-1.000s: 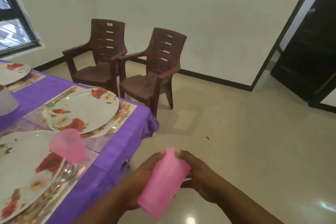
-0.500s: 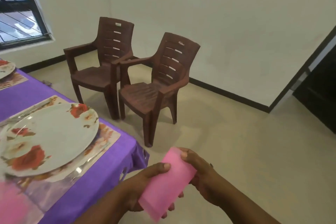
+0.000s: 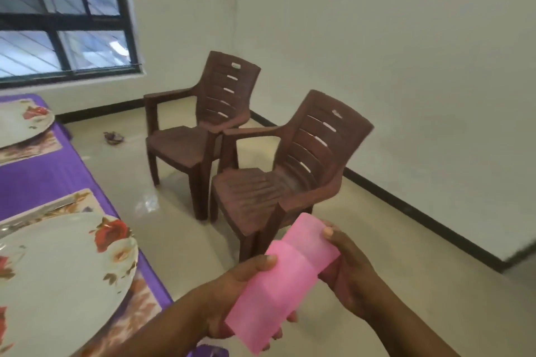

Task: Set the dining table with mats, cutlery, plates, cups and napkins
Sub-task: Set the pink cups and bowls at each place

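You hold a stack of pink plastic cups point(image 3: 285, 281) in both hands at the lower centre of the frame, off the edge of the table and over the floor. Your left hand point(image 3: 232, 295) wraps the lower, wider part of the stack, thumb lying across its upper side and fingers curled beneath it. Your right hand point(image 3: 348, 272) grips the upper end, thumb pressed on the top cup and the other fingers curled behind it. The stack lies tilted, its open end pointing to the lower left.

At the left of the frame the table wears a purple tablecloth point(image 3: 37, 177). In the lower left a white floral plate point(image 3: 58, 275) sits on a patterned placemat point(image 3: 127, 316), with cutlery point(image 3: 32, 216) lying on the mat just beyond the plate's far rim. A second floral plate point(image 3: 20, 122) sits on its own mat at the upper left edge.

Two brown plastic armchairs point(image 3: 278, 171) stand side by side on the tiled floor in the middle of the frame, and a dark-framed window point(image 3: 63, 14) fills the upper left.
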